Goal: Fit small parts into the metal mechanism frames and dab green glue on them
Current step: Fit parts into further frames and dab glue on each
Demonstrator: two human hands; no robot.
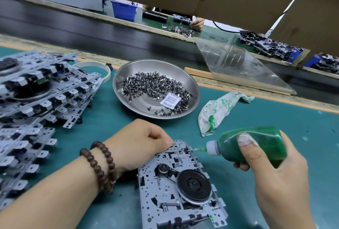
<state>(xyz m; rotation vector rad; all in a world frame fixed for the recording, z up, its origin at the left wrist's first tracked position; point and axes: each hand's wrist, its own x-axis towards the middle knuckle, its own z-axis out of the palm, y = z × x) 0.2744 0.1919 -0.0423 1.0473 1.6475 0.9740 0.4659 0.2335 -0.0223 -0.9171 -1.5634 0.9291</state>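
Note:
A metal mechanism frame (165, 188) with a black flywheel and belt lies on the teal mat in front of me. My left hand (139, 144), with bead bracelets on the wrist, grips the frame's far left corner with curled fingers. My right hand (275, 170) holds a green glue bottle (253, 144) on its side, thumb on top. The bottle's nozzle tip touches the frame's far right corner, where a small dark part sits.
A steel bowl (128, 74) of several small black parts and a desiccant packet stands beyond the frame. Stacks of mechanism frames (40, 89) fill the left. A green-stained rag (218, 109) lies to the right. A conveyor belt (91, 30) and another person's hand (197, 24) lie beyond.

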